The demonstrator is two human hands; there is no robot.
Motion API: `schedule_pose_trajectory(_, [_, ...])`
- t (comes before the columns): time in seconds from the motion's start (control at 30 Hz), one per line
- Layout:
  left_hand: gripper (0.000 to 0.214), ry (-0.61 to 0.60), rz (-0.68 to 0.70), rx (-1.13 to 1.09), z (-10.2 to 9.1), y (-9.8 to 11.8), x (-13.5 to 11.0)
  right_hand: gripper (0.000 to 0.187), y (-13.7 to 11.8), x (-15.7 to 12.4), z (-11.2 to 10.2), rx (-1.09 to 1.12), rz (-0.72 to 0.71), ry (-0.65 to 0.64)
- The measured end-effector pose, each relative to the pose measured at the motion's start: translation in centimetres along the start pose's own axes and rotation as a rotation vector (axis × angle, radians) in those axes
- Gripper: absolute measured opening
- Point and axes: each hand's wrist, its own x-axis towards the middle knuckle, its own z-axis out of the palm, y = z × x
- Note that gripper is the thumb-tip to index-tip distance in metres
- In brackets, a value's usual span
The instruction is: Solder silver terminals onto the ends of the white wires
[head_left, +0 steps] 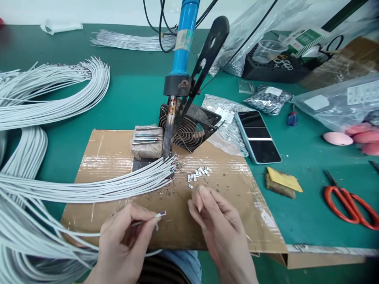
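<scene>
Head view: one green table (133, 88), bearing at its near edge a cardboard sheet (237, 205), with a bundle of white cables (103, 190) reaching across from the table's left edge. Right hand (217, 228), grip closed at the fingertips, contents, if any, not discernible; left hand (124, 238), grip pinching one cable (160, 214) above the sheet's near edge, its long axis roughly along that edge, coloured-wire end pointing at the right hand, apart from it. Small white pieces (199, 173), loose, just beyond the right hand, the nearer one, toward the sheet's far edge.
</scene>
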Motion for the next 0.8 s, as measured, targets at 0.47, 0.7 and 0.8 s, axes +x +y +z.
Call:
schedule_pose_trajectory(0.47, [0.039,-0.045,-0.578,-0.41,-0.3,1.7,1.4,0.021,-0.6,-0.4,3.4,-0.1,-0.172,-0.055])
schedule_pose_trajectory(0.7, [0.044,-0.042,-0.615,-0.456,-0.1,1.5,1.7,0.016,0.6,-0.9,3.5,-0.052,-0.119,-0.049])
schedule_pose_trajectory(0.8, [0.042,-0.059,-0.611,-0.462,-0.2,1.4,1.7,0.014,0.8,-1.0,3.5,-0.017,-0.099,-0.051])
